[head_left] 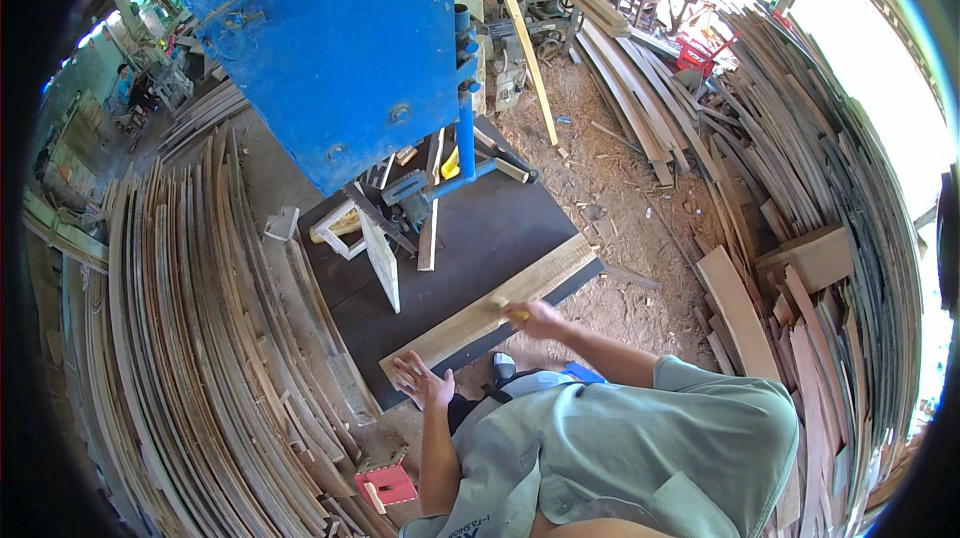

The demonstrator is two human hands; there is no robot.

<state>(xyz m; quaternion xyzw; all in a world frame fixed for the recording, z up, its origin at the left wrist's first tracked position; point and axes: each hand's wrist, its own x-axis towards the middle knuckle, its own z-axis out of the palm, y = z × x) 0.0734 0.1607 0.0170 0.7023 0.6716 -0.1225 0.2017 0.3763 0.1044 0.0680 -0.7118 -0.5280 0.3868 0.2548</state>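
Your board (465,330) lies aslant on the dark desk (480,228) at the centre of the frame, close to the desk's lower edge. Your left hand (423,381) rests on the board's lower-left end with its fingers spread, pressing and not wrapped around anything. Your right hand (538,320) has its fingers curled around a small yellow tool (520,315) over the middle; its tip is too blurred to make out.

Only that one hand steadies the board, so a hard sideways push from the tool could swing the far end, towards the right of the frame, about your palm. Too much weight on the left end might shift it over the nearby rim. If the board slides towards the upper left, it could knock the tilted white panel (381,258) beneath the blue machine (330,38).
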